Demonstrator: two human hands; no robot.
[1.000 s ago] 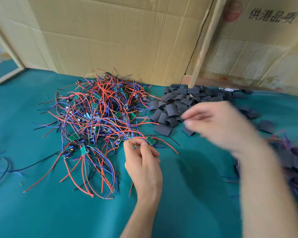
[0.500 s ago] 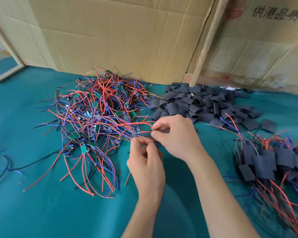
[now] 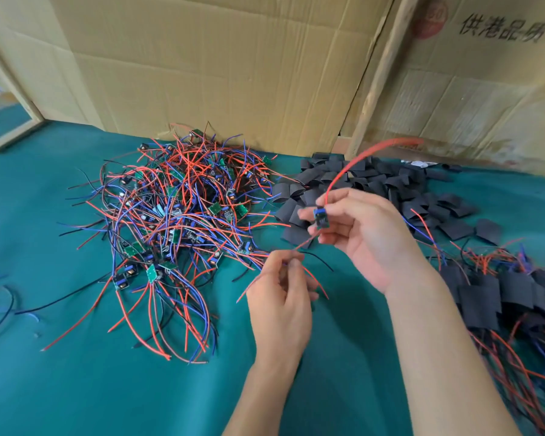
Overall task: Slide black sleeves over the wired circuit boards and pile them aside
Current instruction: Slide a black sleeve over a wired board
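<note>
My right hand (image 3: 359, 234) pinches a small wired circuit board (image 3: 320, 217) with a blue part, lifted above the cloth; a red wire curves up from it. My left hand (image 3: 283, 297) sits lower and pinches the board's trailing red and black wires (image 3: 299, 247). A tangled heap of bare boards with red, blue and black wires (image 3: 177, 221) lies to the left. Loose black sleeves (image 3: 390, 190) are heaped behind my hands. Sleeved boards (image 3: 501, 297) are piled at the right.
Green cloth (image 3: 76, 388) covers the table. Cardboard sheets (image 3: 217, 64) and a wooden strip (image 3: 378, 73) stand along the back. A few stray wires (image 3: 0, 297) lie at the far left edge.
My right hand went from the sleeve heap to my left hand, took a board from the tangle and lifted it up to the right. My left hand now pinches its trailing wires.
</note>
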